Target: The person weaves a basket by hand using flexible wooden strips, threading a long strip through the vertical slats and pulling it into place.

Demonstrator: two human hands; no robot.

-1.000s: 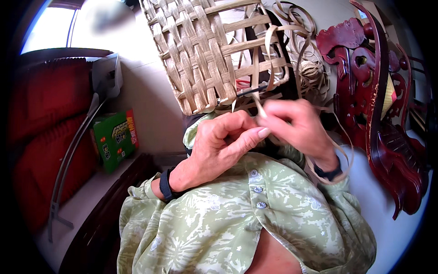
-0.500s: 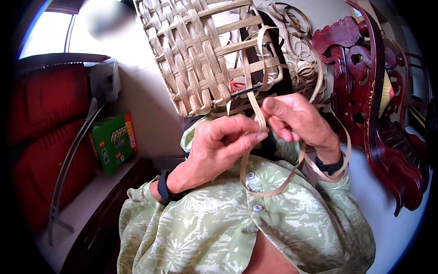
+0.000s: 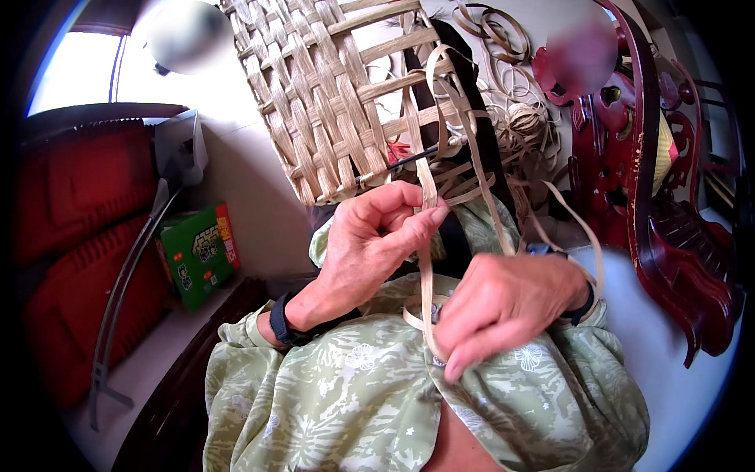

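Observation:
A flat beige weaving strip hangs from the edge of a partly woven panel, a frame laced with wide tan bands. My left hand pinches the strip between thumb and forefinger just below the panel. Lower down, near my shirt front, my right hand is closed on the same strip, slightly blurred. The length between both hands runs fairly straight. A thin dark rod crosses the strip at the panel's lower edge. More of the strip loops around my right wrist.
A tangle of loose strips and cord lies beyond the panel at right. A carved dark-red wooden chair stands at the right. On the left are a green box, a curved grey metal stand and red padded pieces.
My right hand has moved down toward my shirt, drawing the strip straight. My left hand keeps its pinch below the panel. The panel sits slightly further left in view.

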